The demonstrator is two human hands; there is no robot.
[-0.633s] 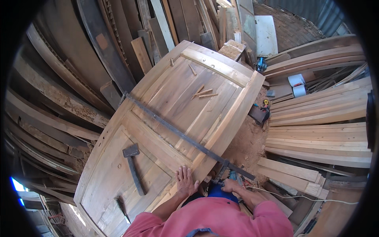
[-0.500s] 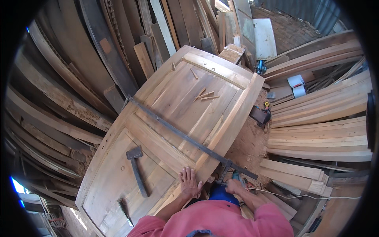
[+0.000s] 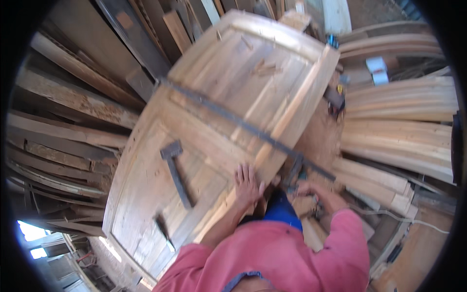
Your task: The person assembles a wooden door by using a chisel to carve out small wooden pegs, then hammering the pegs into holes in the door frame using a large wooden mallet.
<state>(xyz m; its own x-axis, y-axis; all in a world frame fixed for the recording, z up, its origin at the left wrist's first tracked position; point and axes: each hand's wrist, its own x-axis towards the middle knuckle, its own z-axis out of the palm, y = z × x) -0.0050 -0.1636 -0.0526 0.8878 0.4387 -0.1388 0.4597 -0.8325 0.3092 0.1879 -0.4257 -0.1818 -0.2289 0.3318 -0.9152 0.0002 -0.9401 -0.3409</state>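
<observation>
A wooden panel door (image 3: 197, 124) lies in front of me, with a long metal bar clamp (image 3: 228, 116) across its width. My left hand (image 3: 247, 185) rests flat on the door's near-right edge, fingers stretched out, beside the clamp. My right hand (image 3: 307, 189) is closed at the clamp's screw end, just off that edge; blur and the fingers partly hide the handle. On the door's near panel lie a mallet (image 3: 177, 175) with a dark, blocky head and a chisel (image 3: 164, 232). Several thin wood slivers (image 3: 266, 68) are scattered on the far panel.
Long boards (image 3: 73, 131) lean in rows on the left and behind the door. Stacked planks (image 3: 399, 141) fill the right side. A dark power tool (image 3: 334, 100) sits among sawdust beside the door. A white cord (image 3: 389, 214) runs along the lower right.
The whole view has shifted and blurred, so the door sits higher and further right in the picture. My left hand stays on the door edge and my right hand at the clamp's end.
</observation>
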